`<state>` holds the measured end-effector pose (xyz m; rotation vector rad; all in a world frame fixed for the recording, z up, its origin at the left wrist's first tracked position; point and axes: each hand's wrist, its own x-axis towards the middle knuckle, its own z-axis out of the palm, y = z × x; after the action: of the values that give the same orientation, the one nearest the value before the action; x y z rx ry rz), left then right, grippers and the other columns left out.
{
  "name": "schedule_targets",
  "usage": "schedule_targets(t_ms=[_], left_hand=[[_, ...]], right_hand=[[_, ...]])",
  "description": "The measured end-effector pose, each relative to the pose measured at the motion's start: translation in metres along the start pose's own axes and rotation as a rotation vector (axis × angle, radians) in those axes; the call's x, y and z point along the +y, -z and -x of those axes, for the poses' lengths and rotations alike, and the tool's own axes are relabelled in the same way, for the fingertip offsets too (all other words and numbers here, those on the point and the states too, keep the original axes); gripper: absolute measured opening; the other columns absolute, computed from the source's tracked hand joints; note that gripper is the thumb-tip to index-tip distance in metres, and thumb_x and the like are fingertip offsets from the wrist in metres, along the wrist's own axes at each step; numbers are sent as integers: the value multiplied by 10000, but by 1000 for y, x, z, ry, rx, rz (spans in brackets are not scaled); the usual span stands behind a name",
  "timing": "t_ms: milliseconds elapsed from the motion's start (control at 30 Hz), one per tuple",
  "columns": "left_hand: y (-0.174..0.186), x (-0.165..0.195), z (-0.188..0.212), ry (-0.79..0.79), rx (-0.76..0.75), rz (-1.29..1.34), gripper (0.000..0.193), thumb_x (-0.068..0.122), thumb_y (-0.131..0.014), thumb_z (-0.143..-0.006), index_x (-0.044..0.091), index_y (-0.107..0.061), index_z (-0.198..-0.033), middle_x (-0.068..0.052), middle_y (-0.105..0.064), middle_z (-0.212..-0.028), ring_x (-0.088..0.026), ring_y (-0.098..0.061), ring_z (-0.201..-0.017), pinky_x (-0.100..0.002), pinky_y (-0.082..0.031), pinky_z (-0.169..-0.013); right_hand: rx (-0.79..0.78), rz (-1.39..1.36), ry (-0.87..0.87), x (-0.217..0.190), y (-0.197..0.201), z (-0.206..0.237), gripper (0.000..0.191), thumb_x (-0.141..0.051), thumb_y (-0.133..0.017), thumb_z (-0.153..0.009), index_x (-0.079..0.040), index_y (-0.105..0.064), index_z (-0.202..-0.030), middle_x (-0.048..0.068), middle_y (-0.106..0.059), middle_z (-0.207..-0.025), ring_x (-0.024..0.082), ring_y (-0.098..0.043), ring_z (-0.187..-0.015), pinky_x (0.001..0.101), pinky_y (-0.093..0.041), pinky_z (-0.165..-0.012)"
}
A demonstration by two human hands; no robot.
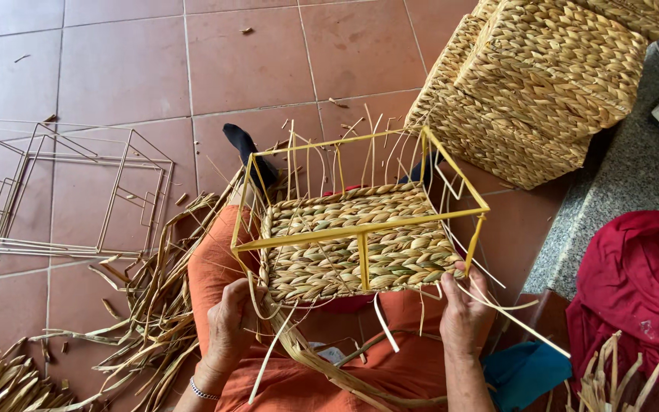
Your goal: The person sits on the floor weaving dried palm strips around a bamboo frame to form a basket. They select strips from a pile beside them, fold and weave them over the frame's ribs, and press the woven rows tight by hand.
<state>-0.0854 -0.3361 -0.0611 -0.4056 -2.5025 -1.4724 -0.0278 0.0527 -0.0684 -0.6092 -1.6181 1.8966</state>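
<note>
A yellow wire basket frame [360,229] rests on my lap, its bottom covered by a mat of braided straw [352,240]. Thin upright reeds stick up around its sides. My left hand [230,320] grips the near left corner of the woven base, where a flat straw strand [306,355] trails down across my orange trousers. At the near right corner my right hand [461,309] holds the weave's edge, with loose pale strands running out to the right.
Finished woven baskets [535,84] are stacked at the upper right. Bare wire frames [62,191] lie on the tiled floor at left. Dried straw [146,313] is piled by my left leg. A red cloth [634,282] lies at right.
</note>
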Motion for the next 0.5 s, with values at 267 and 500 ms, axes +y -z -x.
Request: schedule_targets(t_ms=[267,500], left_hand=[[-4,20,-8,-73,-9,-168,236,65,-728,-900,42,-609,-1103,-90,-746,-825,-194,-743,-643,-314,-572,-532],[-12,16,-17,-70,-25,-173,274,66,-721,-889,32,-605,-1136,-110,-749,-820,-217,-737,-663,-339,-563,-552]], right_hand=[[-30,-50,-146,58,9,-21,281,-12,-689,-952,-37,-640,-1228,61,-646,-1121,115,-630,-973,273,-513,-872],[-39,-89,-199,69,-2,-34,342,-21,-685,-908,-35,-646,-1247,16,-689,-1076,105,-648,-950,261,-525,-859]])
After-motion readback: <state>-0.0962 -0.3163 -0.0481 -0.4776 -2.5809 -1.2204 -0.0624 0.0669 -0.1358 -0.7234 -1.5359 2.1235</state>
